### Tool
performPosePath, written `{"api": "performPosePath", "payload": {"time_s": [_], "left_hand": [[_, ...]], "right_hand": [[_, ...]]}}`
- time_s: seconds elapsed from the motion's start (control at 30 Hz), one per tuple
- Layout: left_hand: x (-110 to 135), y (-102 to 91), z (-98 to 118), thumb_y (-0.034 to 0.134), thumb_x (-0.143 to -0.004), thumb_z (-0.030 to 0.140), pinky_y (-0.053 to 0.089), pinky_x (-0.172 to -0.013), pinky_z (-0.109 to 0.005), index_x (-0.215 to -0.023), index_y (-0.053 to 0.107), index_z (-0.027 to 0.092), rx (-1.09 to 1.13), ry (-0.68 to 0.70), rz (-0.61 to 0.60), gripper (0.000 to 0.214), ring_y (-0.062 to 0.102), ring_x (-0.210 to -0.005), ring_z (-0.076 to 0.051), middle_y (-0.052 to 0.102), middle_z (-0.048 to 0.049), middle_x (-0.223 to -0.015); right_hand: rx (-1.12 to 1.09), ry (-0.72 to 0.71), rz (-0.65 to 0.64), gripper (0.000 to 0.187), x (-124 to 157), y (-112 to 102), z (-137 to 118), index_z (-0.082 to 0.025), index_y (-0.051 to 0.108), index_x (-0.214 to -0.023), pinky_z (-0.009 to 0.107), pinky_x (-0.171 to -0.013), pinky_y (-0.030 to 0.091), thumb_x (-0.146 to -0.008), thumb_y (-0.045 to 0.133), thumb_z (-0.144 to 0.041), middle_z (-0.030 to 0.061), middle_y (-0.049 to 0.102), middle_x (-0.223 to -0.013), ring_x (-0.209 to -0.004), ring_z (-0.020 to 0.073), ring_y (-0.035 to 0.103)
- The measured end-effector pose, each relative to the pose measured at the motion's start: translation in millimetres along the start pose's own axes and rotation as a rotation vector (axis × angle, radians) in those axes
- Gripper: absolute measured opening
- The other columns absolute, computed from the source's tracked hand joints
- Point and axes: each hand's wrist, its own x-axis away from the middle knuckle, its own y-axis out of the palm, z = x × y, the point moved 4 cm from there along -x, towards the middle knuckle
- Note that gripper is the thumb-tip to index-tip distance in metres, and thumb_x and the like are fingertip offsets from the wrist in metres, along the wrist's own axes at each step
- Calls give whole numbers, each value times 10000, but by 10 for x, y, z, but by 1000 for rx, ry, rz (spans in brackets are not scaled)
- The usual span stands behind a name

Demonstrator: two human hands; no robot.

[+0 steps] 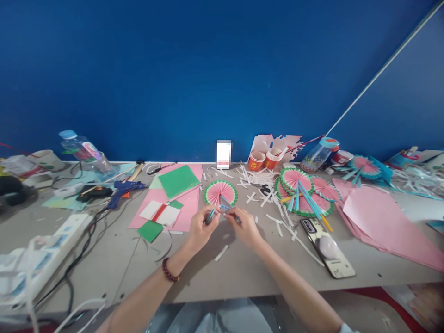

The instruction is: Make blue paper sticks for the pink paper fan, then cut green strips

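Observation:
A round pleated paper fan (219,192), pink with a green rim like a watermelon slice, lies on the grey table (222,270) just beyond my hands. My left hand (201,227) is closed in a pinch on a light blue stick (210,216). My right hand (245,225) is closed too, pinching the near end of another blue stick (226,204) that runs up to the fan's centre. The two hands almost touch. A dark bead bracelet (169,272) sits on my left wrist.
A pile of finished fans with sticks (302,193) lies to the right, amid white paper strips (258,185) and scissors (264,188). Pink paper (385,219), a phone (328,247), paper cups (265,160), green card (178,181), a glue gun (121,190), a power strip (41,254) and a bottle (85,150) surround them.

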Motion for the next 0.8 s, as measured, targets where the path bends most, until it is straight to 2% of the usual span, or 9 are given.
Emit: {"api": "performPosePath", "payload": {"time_s": [0.1, 0.17, 0.3, 0.43, 0.57, 0.7, 0.8], "left_hand": [[-28, -22, -114, 558, -779, 355, 303, -462, -192, -769, 557, 178, 47, -121, 44, 177, 358, -466, -64, 533, 34, -626], [-53, -39, -151, 589, -759, 375, 314, -467, -185, -759, 551, 175, 101, -153, 68, 204, 388, -469, -67, 506, 44, -581], [-89, -69, -124, 606, -748, 367, 390, -536, -192, -817, 535, 176, 185, -141, 96, 215, 499, -563, -82, 573, 11, -734], [-71, -63, -45, 619, -743, 350, 324, -466, -177, -847, 573, 175, 69, -103, 41, 208, 374, -484, -55, 520, 35, -698], [-45, -33, 42, 629, -749, 315, 348, -511, -198, -844, 642, 173, -93, 26, -35, 171, 350, -504, -68, 562, 11, -724], [-45, -43, 52, 590, -790, 293, 380, -553, -213, -798, 653, 180, -77, 69, 3, 130, 429, -550, -86, 610, -22, -811], [-52, -68, 11, 588, -787, 299, 372, -543, -211, -767, 645, 181, -28, 65, 45, 132, 423, -538, -77, 601, -17, -850]], "right_hand": [[-76, 30, -59, 179, 14, 37, -23, -204, 630, -853, 257, -613, 415, -866, 470, -285, 35, 640, -741, -696, 174, 580], [-121, 34, -79, 167, 20, 49, -41, -193, 621, -849, 242, -613, 421, -853, 464, -253, 30, 635, -741, -690, 161, 584], [-154, 50, -86, 152, 24, 54, -60, -187, 602, -864, 232, -609, 429, -852, 464, -247, 19, 622, -713, -658, 146, 586], [-177, 76, -77, 161, 26, 62, -44, -190, 591, -884, 231, -585, 434, -867, 452, -268, 12, 609, -672, -626, 147, 599], [-209, 105, -32, 170, 23, 55, 9, -191, 588, -903, 241, -590, 447, -870, 455, -292, 17, 626, -709, -610, 146, 605], [-223, 75, -11, 171, 11, 33, 15, -186, 600, -916, 252, -639, 454, -853, 499, -309, 25, 642, -741, -670, 154, 605], [-213, 87, -21, 176, 10, 34, 17, -183, 618, -906, 253, -649, 448, -822, 558, -326, 27, 651, -757, -696, 157, 598]]}}
